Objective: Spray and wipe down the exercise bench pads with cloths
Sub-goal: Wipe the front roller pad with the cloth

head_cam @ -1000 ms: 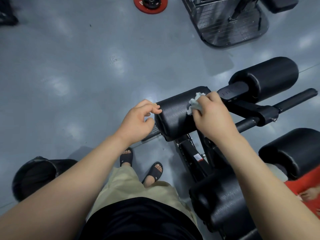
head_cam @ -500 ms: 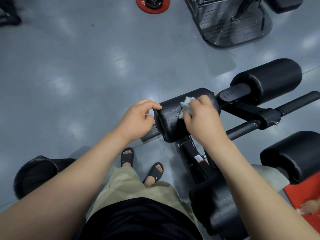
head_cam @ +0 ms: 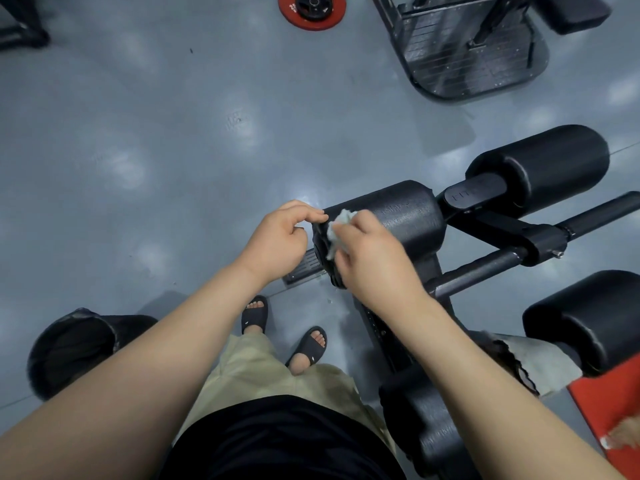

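Observation:
A black roller pad [head_cam: 405,220] of the exercise bench lies across the middle of the view, its surface wet in spots. My right hand [head_cam: 370,258] grips a crumpled pale cloth [head_cam: 337,225] and presses it against the pad's left end. My left hand [head_cam: 282,239] is just left of that end, fingers curled, fingertips touching the pad's edge. A second black roller pad [head_cam: 550,166] sits further right on the same frame. Another black pad [head_cam: 588,320] is at the right edge, and one more black pad [head_cam: 426,424] sits below my right forearm.
Grey gym floor [head_cam: 156,150] spreads to the left. A red weight plate [head_cam: 312,10] lies at the top. A black machine footplate [head_cam: 467,53] stands top right. A dark bin [head_cam: 69,348] is at lower left. A red mat [head_cam: 613,407] shows at lower right. My sandalled feet [head_cam: 308,348] stand beside the bench frame.
My right hand has slid the cloth leftward along the roller pad, from near its right part to its left end. My left hand has stayed at the pad's left end.

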### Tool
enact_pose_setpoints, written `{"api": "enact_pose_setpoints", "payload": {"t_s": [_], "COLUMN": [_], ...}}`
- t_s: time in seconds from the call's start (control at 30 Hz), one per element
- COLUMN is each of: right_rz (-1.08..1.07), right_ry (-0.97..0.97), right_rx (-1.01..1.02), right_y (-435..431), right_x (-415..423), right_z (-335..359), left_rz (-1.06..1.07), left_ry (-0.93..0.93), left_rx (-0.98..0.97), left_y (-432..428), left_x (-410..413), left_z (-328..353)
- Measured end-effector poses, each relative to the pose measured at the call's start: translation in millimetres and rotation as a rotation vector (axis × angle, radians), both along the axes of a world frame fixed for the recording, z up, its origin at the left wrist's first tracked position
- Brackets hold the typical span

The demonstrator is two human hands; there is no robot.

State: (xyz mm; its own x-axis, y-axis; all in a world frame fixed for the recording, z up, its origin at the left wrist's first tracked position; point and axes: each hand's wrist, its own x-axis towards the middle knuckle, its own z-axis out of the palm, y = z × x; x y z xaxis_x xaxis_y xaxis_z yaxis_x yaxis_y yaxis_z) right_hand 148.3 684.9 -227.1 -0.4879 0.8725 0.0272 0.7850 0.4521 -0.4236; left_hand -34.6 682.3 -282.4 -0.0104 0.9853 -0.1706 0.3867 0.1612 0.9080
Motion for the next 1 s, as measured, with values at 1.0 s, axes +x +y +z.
{"api": "enact_pose_setpoints", "payload": {"t_s": [1.0], "right_rz": [0.126], "right_ry": [-0.002], "right_rx": [-0.061], "right_y": [9], "right_x": [-1], "right_z": [4], "left_rz": [0.007], "left_ry": [-0.118], "left_rx": [-0.054], "left_y": [-1], "left_x": [-1], "left_z": [1]}}
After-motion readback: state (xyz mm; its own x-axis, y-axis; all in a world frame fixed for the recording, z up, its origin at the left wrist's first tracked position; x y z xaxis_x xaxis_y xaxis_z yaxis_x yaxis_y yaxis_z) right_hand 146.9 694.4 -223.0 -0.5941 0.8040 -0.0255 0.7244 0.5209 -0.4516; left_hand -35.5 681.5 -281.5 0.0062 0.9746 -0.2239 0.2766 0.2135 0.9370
